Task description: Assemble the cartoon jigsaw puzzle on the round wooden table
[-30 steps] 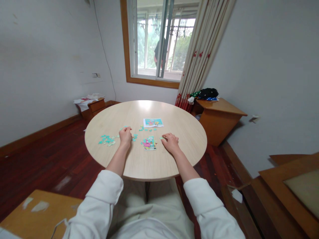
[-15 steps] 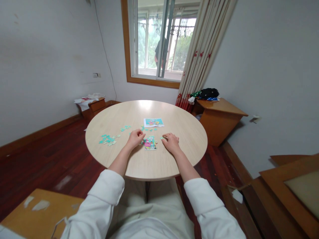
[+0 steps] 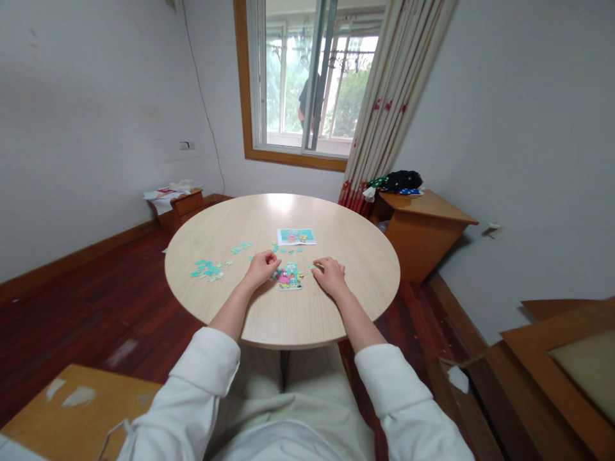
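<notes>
A partly joined jigsaw puzzle (image 3: pixel 290 278) lies flat on the round table (image 3: pixel 327 214), showing a pink figure on teal. Just left of it, my left hand (image 3: pixel 261 269) is closed, with thumb and fingertips together. Anything held in that pinch is too small to make out. My right hand (image 3: pixel 330 275) rests right of the puzzle, fingers bent, its fingertips on a small teal puzzle piece (image 3: pixel 312 266). Behind the puzzle sits a picture sheet (image 3: pixel 296 237) with a similar printed scene.
Loose puzzle pieces (image 3: pixel 207 270) are heaped at the left of the table. More pieces (image 3: pixel 241 248) lie farther back, and several near the sheet. A wooden cabinet (image 3: pixel 423 224) with cloths on top stands at the back right. Beyond the window, a person (image 3: pixel 310 102) is partly visible.
</notes>
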Action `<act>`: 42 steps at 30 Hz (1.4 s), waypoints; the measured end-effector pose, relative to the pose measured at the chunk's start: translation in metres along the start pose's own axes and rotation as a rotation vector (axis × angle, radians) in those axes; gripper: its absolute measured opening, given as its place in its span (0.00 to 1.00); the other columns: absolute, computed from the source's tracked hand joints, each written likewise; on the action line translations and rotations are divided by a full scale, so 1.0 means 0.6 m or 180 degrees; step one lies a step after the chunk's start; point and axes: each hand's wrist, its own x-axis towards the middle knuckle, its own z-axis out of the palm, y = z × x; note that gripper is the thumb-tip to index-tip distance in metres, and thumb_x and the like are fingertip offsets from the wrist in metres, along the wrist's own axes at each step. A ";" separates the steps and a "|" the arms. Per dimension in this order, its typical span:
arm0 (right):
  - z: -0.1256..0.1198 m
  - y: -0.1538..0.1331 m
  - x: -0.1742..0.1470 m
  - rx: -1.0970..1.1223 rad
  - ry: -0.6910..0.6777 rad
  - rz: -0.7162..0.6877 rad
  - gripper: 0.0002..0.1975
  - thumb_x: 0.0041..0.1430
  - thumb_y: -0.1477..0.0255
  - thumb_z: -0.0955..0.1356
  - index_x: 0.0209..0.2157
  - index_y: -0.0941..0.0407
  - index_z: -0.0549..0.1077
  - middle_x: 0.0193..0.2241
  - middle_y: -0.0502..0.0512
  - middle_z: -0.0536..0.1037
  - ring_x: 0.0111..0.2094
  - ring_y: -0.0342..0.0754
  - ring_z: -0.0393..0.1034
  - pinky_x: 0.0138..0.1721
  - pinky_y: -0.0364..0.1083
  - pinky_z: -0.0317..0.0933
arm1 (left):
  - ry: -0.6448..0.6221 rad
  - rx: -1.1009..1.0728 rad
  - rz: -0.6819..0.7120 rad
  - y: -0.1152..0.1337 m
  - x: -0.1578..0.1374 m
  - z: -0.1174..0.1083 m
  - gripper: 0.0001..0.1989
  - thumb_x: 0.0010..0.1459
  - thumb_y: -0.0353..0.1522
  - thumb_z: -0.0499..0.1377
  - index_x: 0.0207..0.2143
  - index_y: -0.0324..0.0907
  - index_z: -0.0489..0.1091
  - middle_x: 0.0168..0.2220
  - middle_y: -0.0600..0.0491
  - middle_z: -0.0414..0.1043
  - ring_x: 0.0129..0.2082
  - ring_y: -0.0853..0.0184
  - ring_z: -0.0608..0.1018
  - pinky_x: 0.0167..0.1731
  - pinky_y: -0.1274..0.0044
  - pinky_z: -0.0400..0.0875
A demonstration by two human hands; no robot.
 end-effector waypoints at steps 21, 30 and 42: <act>-0.001 -0.001 0.000 -0.0043 0.0000 -0.0039 0.08 0.55 0.70 0.65 0.35 0.54 0.74 0.41 0.55 0.73 0.45 0.48 0.62 0.46 0.49 0.46 | 0.0044 -0.0188 -0.0085 0.002 -0.001 -0.002 0.09 0.42 0.36 0.58 0.18 0.41 0.61 0.14 0.60 0.57 0.15 0.74 0.62 0.18 0.81 0.54; -0.003 -0.005 -0.001 -0.0028 -0.0021 -0.0001 0.08 0.55 0.69 0.65 0.35 0.54 0.75 0.41 0.55 0.72 0.45 0.49 0.62 0.46 0.49 0.45 | 0.0100 -0.0094 0.0018 -0.003 0.001 -0.001 0.09 0.43 0.35 0.57 0.18 0.40 0.62 0.14 0.60 0.57 0.16 0.74 0.61 0.19 0.80 0.54; 0.000 0.000 0.000 0.0009 0.0008 -0.0041 0.08 0.55 0.70 0.65 0.35 0.54 0.75 0.41 0.55 0.73 0.45 0.49 0.62 0.47 0.50 0.46 | 0.0229 -0.0006 -0.0025 -0.014 0.006 -0.001 0.10 0.43 0.37 0.57 0.18 0.41 0.62 0.14 0.60 0.57 0.17 0.73 0.62 0.19 0.80 0.54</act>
